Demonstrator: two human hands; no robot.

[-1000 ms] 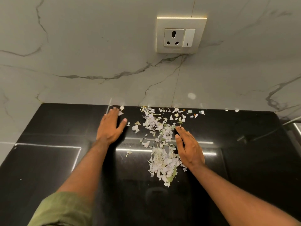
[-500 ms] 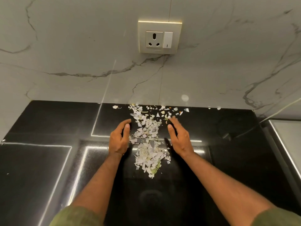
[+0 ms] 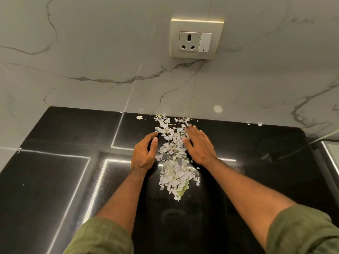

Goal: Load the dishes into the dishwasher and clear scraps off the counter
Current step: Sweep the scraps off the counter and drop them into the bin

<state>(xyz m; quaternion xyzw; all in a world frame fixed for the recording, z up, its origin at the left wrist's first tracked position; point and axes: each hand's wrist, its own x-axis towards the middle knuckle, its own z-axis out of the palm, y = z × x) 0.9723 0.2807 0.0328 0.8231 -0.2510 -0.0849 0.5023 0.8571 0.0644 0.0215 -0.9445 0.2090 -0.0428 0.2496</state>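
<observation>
Head view, looking down at a glossy black counter (image 3: 55, 180) that meets a white marble-veined wall (image 3: 91, 52).

Scraps (image 3: 173, 158): a pile of torn pale paper bits with a few greenish leaf pieces mixed in, lying directly on the counter, not in any container. The pile is elongated; its long axis runs from the wall edge toward the viewer, tilted slightly rightward at the near end. Far end touches the wall joint and is thinly scattered; the near end is denser and tapers to a point with a green piece at the tip. A stray scrap (image 3: 139, 117) lies just left of the far end, apart from the main pile. Two tiny flecks (image 3: 259, 124) sit well to the right along the wall edge.

Left hand (image 3: 144, 153): on the counter at the pile's left edge, fingers loosely curled inward toward the scraps, thumb side touching the paper bits. It grips nothing that can be seen.

Right hand (image 3: 199, 145): at the pile's right edge, fingers extended and fairly flat, fingertips reaching over the far scraps; the fingertips are blurred. Nothing held.

The two hands flank the pile's middle and far part, narrow gap between them filled by scraps. Both forearms bare, olive-green sleeves (image 3: 102, 237) rolled near the elbows.

Wall: a cream socket plate (image 3: 197, 39) with a three-pin outlet and one switch, above and slightly right of the pile. Bright linear light reflections cross the counter.
</observation>
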